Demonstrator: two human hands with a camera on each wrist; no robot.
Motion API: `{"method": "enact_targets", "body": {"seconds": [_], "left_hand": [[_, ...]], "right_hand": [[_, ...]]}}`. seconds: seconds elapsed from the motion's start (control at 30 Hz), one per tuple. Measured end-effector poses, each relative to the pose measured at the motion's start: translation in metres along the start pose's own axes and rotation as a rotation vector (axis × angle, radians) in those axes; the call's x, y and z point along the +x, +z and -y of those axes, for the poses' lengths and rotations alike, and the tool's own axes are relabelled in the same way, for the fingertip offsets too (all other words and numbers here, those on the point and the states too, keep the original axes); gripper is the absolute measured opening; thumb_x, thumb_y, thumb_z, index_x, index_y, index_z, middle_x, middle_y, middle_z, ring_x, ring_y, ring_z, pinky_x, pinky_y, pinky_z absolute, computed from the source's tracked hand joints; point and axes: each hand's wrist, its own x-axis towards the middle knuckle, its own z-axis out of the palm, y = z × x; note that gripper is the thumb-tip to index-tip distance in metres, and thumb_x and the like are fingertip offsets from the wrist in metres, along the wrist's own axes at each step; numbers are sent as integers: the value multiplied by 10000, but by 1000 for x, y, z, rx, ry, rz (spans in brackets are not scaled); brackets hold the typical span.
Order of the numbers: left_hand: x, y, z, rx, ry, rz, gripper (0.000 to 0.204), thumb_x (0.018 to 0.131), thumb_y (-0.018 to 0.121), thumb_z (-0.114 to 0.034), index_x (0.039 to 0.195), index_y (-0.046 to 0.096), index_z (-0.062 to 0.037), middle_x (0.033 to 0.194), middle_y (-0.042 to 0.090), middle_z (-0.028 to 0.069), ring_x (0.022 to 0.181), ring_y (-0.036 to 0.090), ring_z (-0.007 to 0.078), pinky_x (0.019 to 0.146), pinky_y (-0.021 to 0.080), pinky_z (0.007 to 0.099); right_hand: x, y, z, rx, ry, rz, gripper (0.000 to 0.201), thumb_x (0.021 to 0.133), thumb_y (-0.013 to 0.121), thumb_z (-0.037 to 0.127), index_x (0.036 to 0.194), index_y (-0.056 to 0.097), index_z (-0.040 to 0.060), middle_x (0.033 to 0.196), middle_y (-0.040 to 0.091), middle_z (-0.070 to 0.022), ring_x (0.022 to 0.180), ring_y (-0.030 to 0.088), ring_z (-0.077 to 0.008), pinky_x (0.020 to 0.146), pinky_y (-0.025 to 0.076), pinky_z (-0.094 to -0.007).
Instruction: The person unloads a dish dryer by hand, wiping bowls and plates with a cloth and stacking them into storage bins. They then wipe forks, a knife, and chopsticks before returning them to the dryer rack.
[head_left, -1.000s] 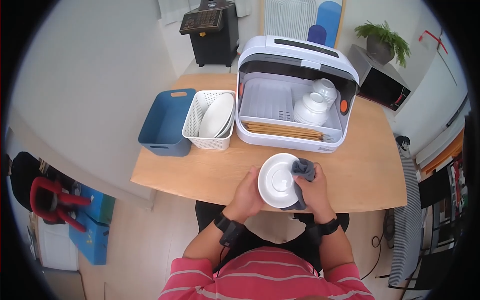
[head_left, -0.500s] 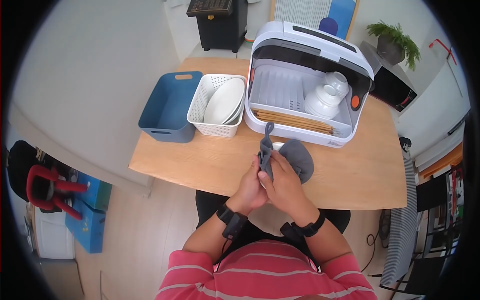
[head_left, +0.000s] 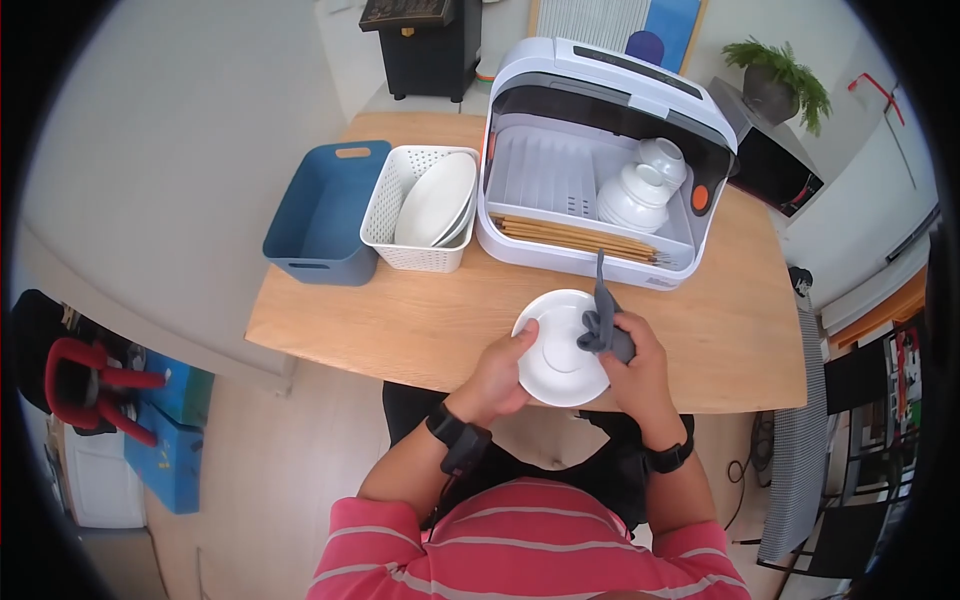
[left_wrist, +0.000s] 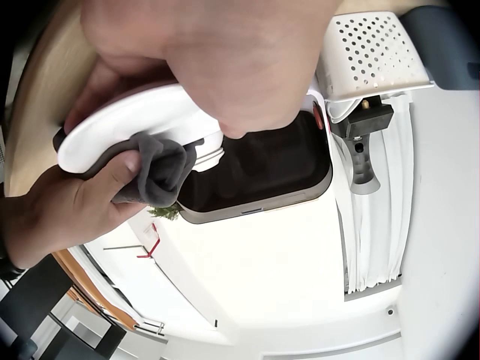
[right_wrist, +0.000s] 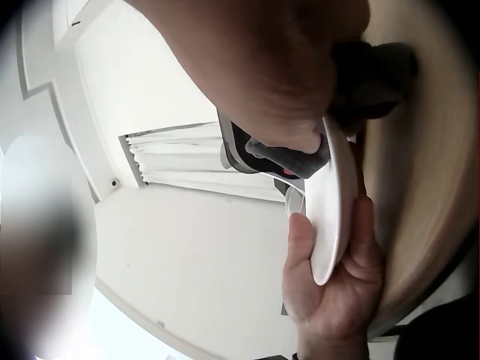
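Note:
A white round plate is held over the front edge of the table, its inner face up toward the head camera. My left hand grips its left rim, thumb on the upper face and fingers underneath. At the right rim my right hand pinches a dark grey cloth against the plate. In the left wrist view the cloth is bunched under the right thumb and covers part of the plate. The right wrist view shows the plate edge-on between both hands.
Behind the plate stands a white dish cabinet with its lid up, holding stacked white bowls and several wooden chopsticks. To its left are a white perforated basket with white plates and a blue bin.
Half a second ago the cloth hid the plate, with both hands close together. Now the plate's inner face shows again and the right hand has moved right with the cloth.

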Motion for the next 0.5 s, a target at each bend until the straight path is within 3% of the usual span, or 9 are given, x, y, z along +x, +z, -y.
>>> {"method": "enact_targets", "body": {"seconds": [0.03, 0.1, 0.23, 0.3, 0.5], "left_hand": [[1, -3, 0, 8, -2, -3, 649, 1087, 453, -453, 1559, 333, -25, 1550, 464, 174, 1388, 517, 326, 1160, 428, 500], [1, -5, 0, 42, -26, 42, 592, 1036, 580, -240, 1541, 359, -24, 1493, 514, 169, 1345, 559, 299, 1120, 481, 474], [-12, 2, 1, 62, -9, 42, 656, 942, 637, -103, 1532, 366, -9, 1460, 541, 167, 1316, 581, 306, 1108, 489, 493], [-15, 11, 2, 172, 4, -33, 730, 865, 644, -18, 1534, 354, 10, 1454, 536, 181, 1335, 561, 330, 1137, 461, 484], [-7, 16, 4, 291, -77, -90, 761, 818, 613, 28, 1533, 352, 15, 1458, 531, 183, 1343, 552, 337, 1114, 482, 511]], "right_hand": [[0, 5, -14, 91, 63, -46, 399, 833, 729, -50, 1216, 635, 9, 1192, 706, -160, 1067, 701, -234, 924, 544, -330], [0, 10, -23, 173, 101, -71, 389, 841, 727, -45, 1215, 635, 6, 1164, 718, -144, 1049, 700, -212, 913, 547, -325], [0, 19, -30, 286, 169, -166, 372, 857, 721, -32, 1216, 634, 3, 1118, 736, -120, 1015, 698, -173, 893, 551, -315], [-1, 14, -24, 234, 165, -166, 379, 853, 722, -31, 1220, 634, 7, 1122, 736, -133, 1022, 705, -194, 897, 553, -324], [-10, -13, -33, -53, 29, -295, 387, 827, 714, -48, 1201, 630, 5, 1152, 720, -176, 1059, 717, -300, 919, 555, -370]]}}
